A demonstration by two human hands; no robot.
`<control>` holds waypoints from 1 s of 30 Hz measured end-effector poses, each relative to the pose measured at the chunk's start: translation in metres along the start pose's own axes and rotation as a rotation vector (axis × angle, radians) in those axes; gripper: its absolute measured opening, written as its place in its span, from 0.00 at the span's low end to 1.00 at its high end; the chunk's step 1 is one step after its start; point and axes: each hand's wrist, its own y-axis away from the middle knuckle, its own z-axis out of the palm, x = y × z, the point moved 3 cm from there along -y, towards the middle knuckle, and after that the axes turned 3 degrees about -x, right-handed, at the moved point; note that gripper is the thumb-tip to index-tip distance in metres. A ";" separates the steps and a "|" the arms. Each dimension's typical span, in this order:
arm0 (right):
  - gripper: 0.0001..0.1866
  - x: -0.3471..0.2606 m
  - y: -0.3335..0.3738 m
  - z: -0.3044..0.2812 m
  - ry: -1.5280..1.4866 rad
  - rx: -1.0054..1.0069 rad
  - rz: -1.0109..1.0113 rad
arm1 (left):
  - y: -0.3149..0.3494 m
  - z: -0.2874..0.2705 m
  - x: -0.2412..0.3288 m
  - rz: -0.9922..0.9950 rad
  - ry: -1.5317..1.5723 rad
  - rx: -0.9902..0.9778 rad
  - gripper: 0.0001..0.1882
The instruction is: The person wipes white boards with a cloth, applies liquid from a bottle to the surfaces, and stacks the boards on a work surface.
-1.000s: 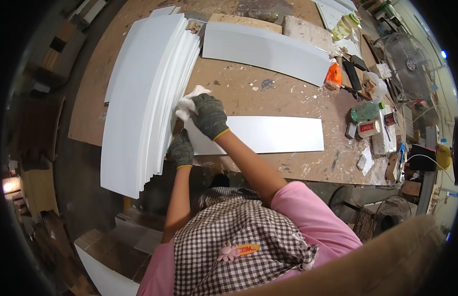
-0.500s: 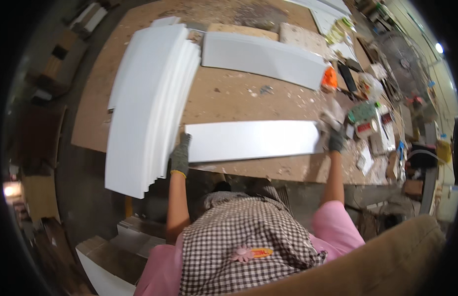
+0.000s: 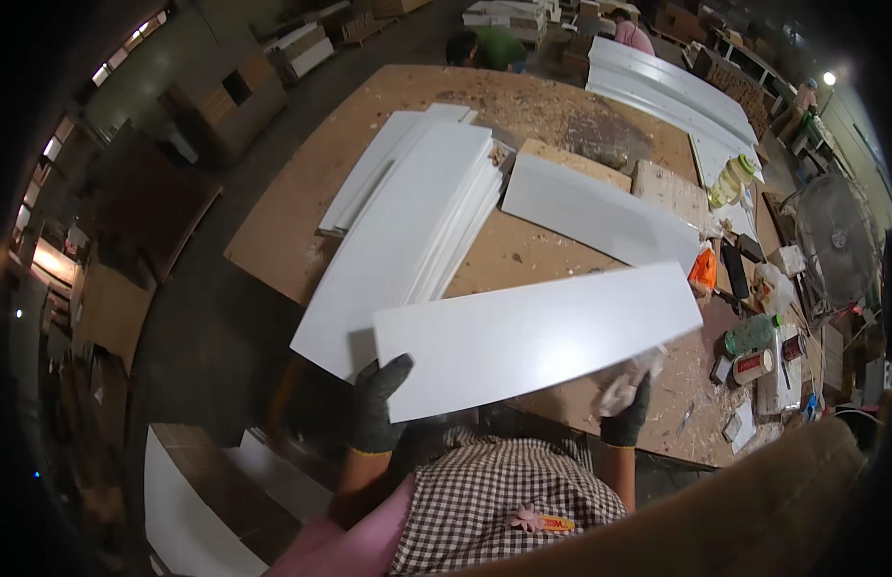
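Note:
A long white board [image 3: 542,337] is raised in front of me, tilted with its right end higher and farther off. My left hand [image 3: 376,409], in a dark knit glove, grips its lower left corner, the thumb on the face and the other fingers out of sight behind. My right hand [image 3: 627,415], gloved alike, is closed on a crumpled pale rag [image 3: 627,387] at the board's lower edge; whether it also bears the board, I cannot tell. A stack of white boards [image 3: 407,231] lies on the left of the worktable [image 3: 648,438]. Another white board [image 3: 600,207] lies farther back.
Along the table's right side are a green bottle [image 3: 752,335], a round white container [image 3: 753,366], an orange packet [image 3: 703,269] and a yellowish bottle [image 3: 732,181]. A fan [image 3: 835,245] stands beyond. More white panels [image 3: 672,91] lie at the back; people are behind them.
The board has come up off the table, tilting. My left hand has moved to its lower corner, and my right hand with the rag has come to its lower edge. The view has shifted.

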 end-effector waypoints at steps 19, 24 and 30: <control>0.22 0.041 0.076 0.328 0.537 -0.925 0.342 | 0.024 -0.096 0.051 0.314 0.273 0.272 0.20; 0.15 0.009 0.078 0.273 0.284 -0.638 0.293 | 0.038 -0.125 0.092 -0.144 -1.007 0.248 0.14; 0.15 0.013 0.109 0.274 0.506 -0.805 0.491 | 0.015 -0.146 0.108 0.777 -1.088 0.642 0.16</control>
